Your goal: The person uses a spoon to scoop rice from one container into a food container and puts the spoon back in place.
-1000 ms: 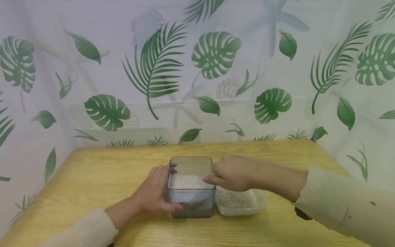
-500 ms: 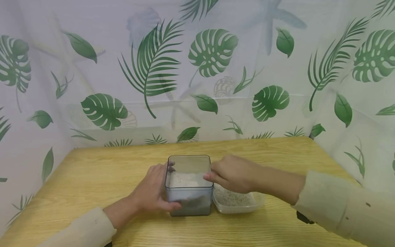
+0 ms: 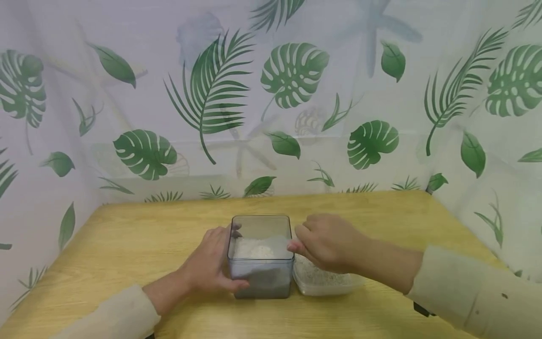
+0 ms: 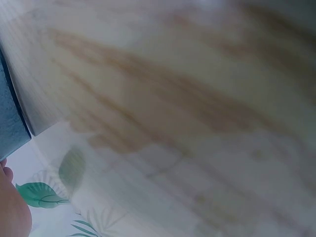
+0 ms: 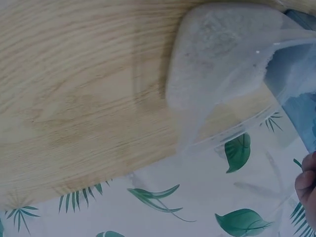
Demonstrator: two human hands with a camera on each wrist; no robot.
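A tall grey see-through container [image 3: 260, 278] stands on the wooden table [image 3: 139, 235] with white granules [image 3: 256, 248] inside. My left hand [image 3: 210, 264] grips its left wall, thumb on the front and fingers round the back. My right hand [image 3: 323, 242] hovers at the container's right rim, fingers curled and tips pinched together; whether anything lies between them is hidden. Below that hand sits a low clear tray [image 3: 328, 285] of white granules. The right wrist view shows the tray [image 5: 222, 54] and the container's wall [image 5: 302, 111]. In the blurred left wrist view, the container's edge [image 4: 10, 118] shows.
A leaf-printed curtain [image 3: 271, 103] closes off the back and both sides of the table. Bare wood lies to the left, right and behind the two containers. Cream sleeves [image 3: 478, 292] cover both forearms.
My right hand has drawn back a little to the right, from over the container's inside to its right rim, and dropped slightly. The left hand and both containers have stayed put.
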